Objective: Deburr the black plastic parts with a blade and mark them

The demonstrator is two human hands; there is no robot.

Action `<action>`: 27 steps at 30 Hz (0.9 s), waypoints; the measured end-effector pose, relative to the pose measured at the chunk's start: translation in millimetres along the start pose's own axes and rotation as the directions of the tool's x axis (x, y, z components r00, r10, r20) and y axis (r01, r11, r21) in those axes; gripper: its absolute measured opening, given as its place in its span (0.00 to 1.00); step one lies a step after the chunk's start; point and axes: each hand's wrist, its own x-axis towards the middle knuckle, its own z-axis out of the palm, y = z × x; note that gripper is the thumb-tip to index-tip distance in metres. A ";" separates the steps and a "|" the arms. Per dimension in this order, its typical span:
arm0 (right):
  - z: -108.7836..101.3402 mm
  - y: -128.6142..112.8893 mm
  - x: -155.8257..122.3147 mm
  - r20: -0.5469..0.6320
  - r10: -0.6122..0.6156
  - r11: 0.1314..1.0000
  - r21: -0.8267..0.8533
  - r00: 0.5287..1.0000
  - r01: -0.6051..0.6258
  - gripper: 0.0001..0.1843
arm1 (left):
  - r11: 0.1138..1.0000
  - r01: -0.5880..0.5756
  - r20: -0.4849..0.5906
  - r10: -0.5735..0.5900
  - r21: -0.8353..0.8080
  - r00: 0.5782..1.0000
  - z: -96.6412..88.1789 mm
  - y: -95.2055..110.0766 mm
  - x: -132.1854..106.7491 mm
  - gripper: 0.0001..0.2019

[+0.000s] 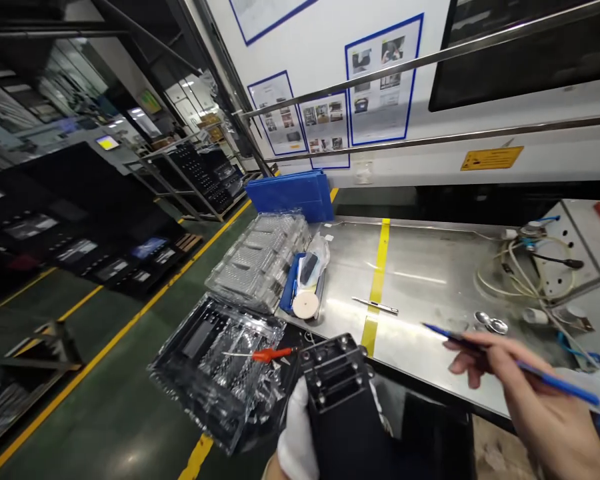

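My left hand (296, 430), in a white glove, is closed around the side of a black box-shaped part (353, 427). The part's near end runs out of the bottom of the view, and its far end shows slots and several shiny round studs. My bare right hand (525, 387) pinches a slim blue pen-like tool (560, 385) with a dark middle. Its pointed blue end is directed left above the steel table (430, 267), apart from the black part. A red-handled tool with a thin shaft (270, 355) lies left of the part, over a plastic tray.
A utility knife (375, 306) lies near the yellow tape. Clear plastic trays (255, 260) are stacked at left, above a black tray (205, 373). Beside them stands a blue bin (289, 293) with a white roll. Hoses (515, 267) and a metal box occupy the right end.
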 end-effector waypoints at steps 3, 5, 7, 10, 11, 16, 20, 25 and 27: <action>22.7 -44.6 -23.9 0.050 -0.247 0.963 -0.094 0.968 0.251 0.11 | 0.997 0.055 -0.251 -0.041 0.051 0.967 -28.0 -22.4 -3.2 0.27; 34.9 -62.0 -31.3 0.131 -0.398 0.906 -0.099 0.908 0.411 0.11 | 0.997 0.060 -0.306 -0.044 0.045 0.951 -42.3 -33.0 -5.5 0.26; 45.3 -72.2 -33.6 0.171 -0.471 0.875 -0.033 0.865 0.483 0.13 | 0.998 0.046 -0.288 -0.033 0.038 0.957 -49.5 -38.9 -7.9 0.27; 58.6 -78.5 -33.4 0.184 -0.511 0.858 0.059 0.840 0.509 0.14 | 0.997 0.037 -0.219 -0.021 0.068 0.976 -50.6 -40.0 -12.6 0.29; 62.2 -79.2 -33.3 0.191 -0.522 0.853 0.079 0.832 0.517 0.14 | 0.996 0.031 -0.195 -0.015 0.078 0.981 -50.0 -39.3 -14.5 0.30; 70.8 -80.9 -34.3 0.252 -0.527 0.850 0.157 0.812 0.503 0.15 | 0.999 -0.023 -0.092 0.027 0.044 0.995 -46.5 -38.6 -21.8 0.32; 64.9 -84.9 -36.9 0.265 -0.508 0.861 0.132 0.819 0.491 0.13 | 1.000 -0.011 -0.139 0.014 0.023 0.990 -42.1 -40.6 -23.1 0.30; 60.3 -90.9 -42.3 0.240 -0.528 0.847 0.070 0.815 0.528 0.11 | 0.979 -0.201 -0.167 0.201 0.014 0.965 -41.3 -42.7 -24.5 0.24; 61.2 -92.1 -43.4 0.249 -0.524 0.850 0.085 0.815 0.521 0.12 | 0.968 -0.244 -0.186 0.249 0.048 0.950 -42.0 -43.5 -25.9 0.21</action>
